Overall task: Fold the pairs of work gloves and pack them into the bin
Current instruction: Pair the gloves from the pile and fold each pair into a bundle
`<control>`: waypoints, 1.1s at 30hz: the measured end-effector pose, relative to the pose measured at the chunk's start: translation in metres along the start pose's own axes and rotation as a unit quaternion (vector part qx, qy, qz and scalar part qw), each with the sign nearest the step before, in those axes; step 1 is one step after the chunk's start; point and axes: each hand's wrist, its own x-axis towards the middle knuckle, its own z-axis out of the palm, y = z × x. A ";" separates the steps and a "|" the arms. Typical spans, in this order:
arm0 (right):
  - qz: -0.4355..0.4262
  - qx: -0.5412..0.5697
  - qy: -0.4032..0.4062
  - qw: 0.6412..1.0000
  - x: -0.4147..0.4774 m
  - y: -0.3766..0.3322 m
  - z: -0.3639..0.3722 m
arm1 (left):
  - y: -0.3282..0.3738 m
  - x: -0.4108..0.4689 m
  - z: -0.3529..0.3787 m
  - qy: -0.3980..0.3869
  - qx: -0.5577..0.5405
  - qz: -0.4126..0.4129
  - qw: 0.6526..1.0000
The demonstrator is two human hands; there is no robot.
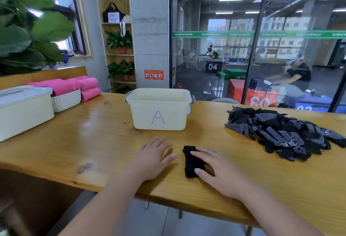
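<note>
A folded black pair of gloves [190, 162] lies on the wooden table [97, 142] near its front edge. My right hand [221, 172] rests flat on the bundle's right side, fingers spread, covering part of it. My left hand [153, 155] lies flat on the bare wood just left of the bundle, not touching it. Behind the hands stands a cream plastic bin [159, 110] marked "A", its inside hidden from here. A heap of several black dotted work gloves [284, 132] is spread at the right of the table.
A lidded cream box [22, 110] stands at the far left, beside a white basket [66, 99] with pink rolled cloths [88, 87]. A glass wall runs behind the table. Bare wood lies between the box and the bin.
</note>
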 end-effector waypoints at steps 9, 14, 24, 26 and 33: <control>-0.029 -0.025 -0.018 0.999 0.075 -0.079 0.038 | -0.100 -0.034 -0.027 0.031 0.065 -0.141 0.987; -0.042 -0.041 -0.023 0.998 0.119 -0.116 0.055 | -0.110 -0.036 -0.026 0.116 0.000 -0.192 0.975; -0.008 -0.044 0.010 0.999 0.196 -0.154 0.093 | -0.118 -0.031 -0.020 0.136 -0.057 -0.206 0.967; -0.001 -0.044 0.015 0.999 0.205 -0.155 0.096 | -0.119 -0.030 -0.019 0.138 -0.063 -0.206 0.967; -0.002 -0.056 0.012 0.998 0.226 -0.151 0.099 | -0.120 -0.028 -0.019 0.125 -0.079 -0.203 0.968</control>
